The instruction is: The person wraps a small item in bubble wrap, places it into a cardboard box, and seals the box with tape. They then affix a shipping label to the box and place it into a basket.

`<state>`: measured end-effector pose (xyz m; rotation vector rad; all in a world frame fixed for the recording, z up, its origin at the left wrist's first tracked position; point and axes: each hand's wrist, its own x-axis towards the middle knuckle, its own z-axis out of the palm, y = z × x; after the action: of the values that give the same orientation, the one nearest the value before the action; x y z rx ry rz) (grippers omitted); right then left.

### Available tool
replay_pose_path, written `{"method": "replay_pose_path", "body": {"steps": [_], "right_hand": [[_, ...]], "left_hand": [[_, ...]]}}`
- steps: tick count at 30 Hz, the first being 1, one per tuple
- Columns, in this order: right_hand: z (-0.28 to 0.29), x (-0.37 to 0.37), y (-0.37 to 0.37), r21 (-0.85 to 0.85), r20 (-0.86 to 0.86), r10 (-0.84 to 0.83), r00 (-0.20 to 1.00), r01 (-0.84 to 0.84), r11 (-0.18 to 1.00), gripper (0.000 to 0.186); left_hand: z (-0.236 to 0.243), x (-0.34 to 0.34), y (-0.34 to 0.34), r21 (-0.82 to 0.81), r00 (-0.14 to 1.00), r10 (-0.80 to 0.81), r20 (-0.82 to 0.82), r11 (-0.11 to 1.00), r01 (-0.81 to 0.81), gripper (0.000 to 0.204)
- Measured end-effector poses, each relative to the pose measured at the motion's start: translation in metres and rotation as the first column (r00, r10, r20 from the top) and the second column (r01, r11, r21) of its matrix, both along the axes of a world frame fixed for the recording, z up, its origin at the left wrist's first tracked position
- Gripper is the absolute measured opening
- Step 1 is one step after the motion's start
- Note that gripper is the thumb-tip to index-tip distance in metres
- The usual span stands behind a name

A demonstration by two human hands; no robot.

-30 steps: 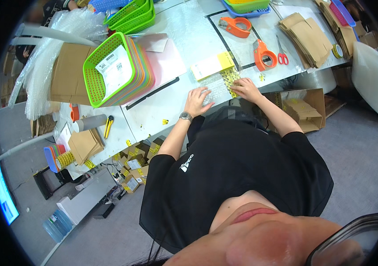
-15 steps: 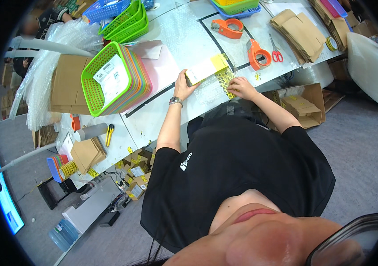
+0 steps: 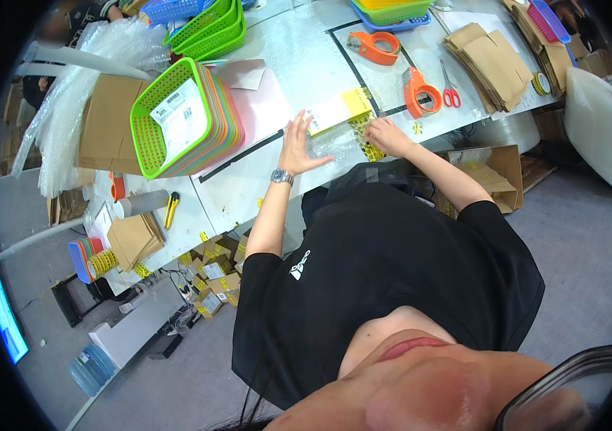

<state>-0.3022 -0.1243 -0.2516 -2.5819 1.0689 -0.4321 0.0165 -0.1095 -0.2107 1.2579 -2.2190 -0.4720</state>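
Observation:
A flat white-and-yellow box [image 3: 339,110] lies near the table's front edge, close to a piece of bubble wrap [image 3: 336,141]. Left of the box, my left hand [image 3: 297,149] is open, its thumb and fingers spread and nothing in its grasp. A strip of yellow-and-black tape [image 3: 370,148] runs from the box's right end toward the table edge. The fingers of my right hand [image 3: 390,136] are pinched at the right side of this strip. The fingertips are partly hidden by the hand.
Stacked coloured baskets [image 3: 169,144] with a labelled packet stand left. Orange tape dispensers [image 3: 421,93] and red-handled scissors [image 3: 451,95] lie right, beside flat brown cartons [image 3: 489,65]. A yellow cutter [image 3: 171,210] rests near a grey cylinder [image 3: 141,204]. An open carton [image 3: 496,172] sits below the table.
My left hand has let go of the box's left end and spread its fingers. My right hand has shifted slightly up along the tape. The whole view has tilted a little.

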Motion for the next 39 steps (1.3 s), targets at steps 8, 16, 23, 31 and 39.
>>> {"method": "replay_pose_path", "body": {"steps": [8,16,23,31,39], "right_hand": [[0.048,0.021,-0.085,0.246,0.221,0.064,0.973,-0.119,0.962,0.013],[0.042,0.025,-0.112,0.290,0.293,-0.069,0.954,-0.020,0.957,0.023],[0.014,0.016,-0.108,0.494,0.419,-0.286,0.862,0.048,0.868,0.048],[0.027,0.033,-0.124,0.197,0.450,-0.347,0.823,0.288,0.937,0.044],[0.044,0.029,-0.120,-0.210,0.123,0.072,0.990,-0.045,0.977,0.067]], "left_hand": [[-0.044,-0.005,0.000,-0.125,0.987,0.150,0.058,0.982,-0.141,0.047],[-0.016,-0.013,-0.033,0.280,0.868,0.402,-0.290,0.903,-0.325,0.030],[-0.005,-0.024,-0.038,-0.025,0.803,0.463,-0.376,0.861,-0.508,0.041],[-0.028,-0.013,-0.052,-0.408,0.893,0.347,0.287,0.888,-0.213,0.036],[-0.014,0.004,-0.072,-0.164,0.966,0.173,0.194,0.976,-0.142,0.065]]}}
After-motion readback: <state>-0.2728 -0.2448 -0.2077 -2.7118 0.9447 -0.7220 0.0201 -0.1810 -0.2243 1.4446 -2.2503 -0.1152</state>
